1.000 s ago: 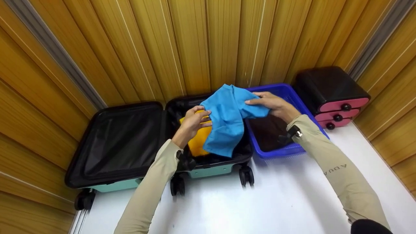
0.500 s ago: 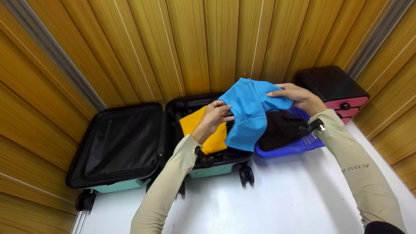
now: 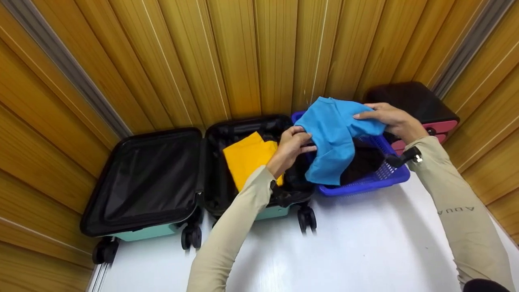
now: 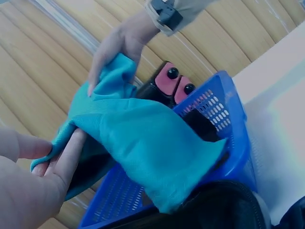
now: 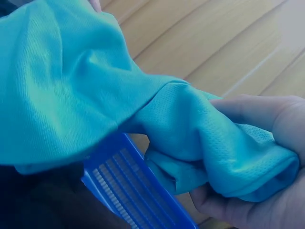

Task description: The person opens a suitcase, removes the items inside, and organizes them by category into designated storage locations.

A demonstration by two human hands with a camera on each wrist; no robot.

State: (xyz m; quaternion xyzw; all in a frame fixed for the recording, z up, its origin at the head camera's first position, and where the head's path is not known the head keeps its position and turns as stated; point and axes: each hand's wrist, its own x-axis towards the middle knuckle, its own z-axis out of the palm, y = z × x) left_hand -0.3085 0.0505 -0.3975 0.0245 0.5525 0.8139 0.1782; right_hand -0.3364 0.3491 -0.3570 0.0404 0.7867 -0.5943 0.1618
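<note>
Right of frame centre, the left hand (image 3: 291, 147) and right hand (image 3: 390, 119) each clamp their grip on the blue cloth (image 3: 335, 136) above the blue basket (image 3: 367, 185).

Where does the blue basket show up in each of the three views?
Head: blue basket right of centre, under the blue cloth.
Left wrist: lower centre to right.
Right wrist: only a slatted corner, bottom centre.
Shared landmark: the blue cloth.
</note>
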